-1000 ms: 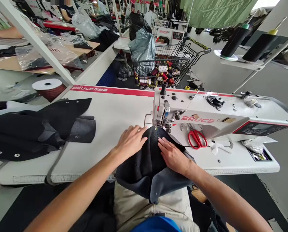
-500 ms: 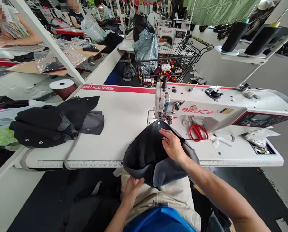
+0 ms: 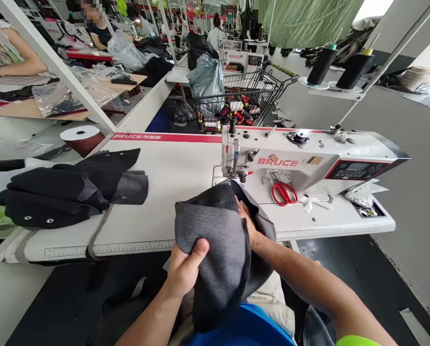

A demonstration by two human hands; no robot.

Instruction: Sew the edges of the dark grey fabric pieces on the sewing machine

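Note:
A dark grey and black fabric piece [image 3: 215, 235] hangs over the front edge of the sewing table, its upper end at the needle of a white sewing machine [image 3: 308, 163]. My left hand [image 3: 186, 266] grips the fabric's left side, thumb on the grey face and fingers behind it. Inside the fold on the right lies my right hand [image 3: 250, 226], touching the cloth. Its fingertips are hidden by the fabric, so its grip does not show.
Red-handled scissors [image 3: 284, 193] lie under the machine arm. Black fabric pieces with metal eyelets [image 3: 56, 192] are piled at the table's left. Behind stands a wire cart [image 3: 243, 93] with thread spools. Two black thread cones [image 3: 321, 67] sit at upper right. A person's arm [image 3: 23, 57] shows at upper left.
My left hand has lifted the fabric's near edge and folded it up, showing the grey face. The right hand has gone from on top of the cloth to inside the fold. The view has shifted.

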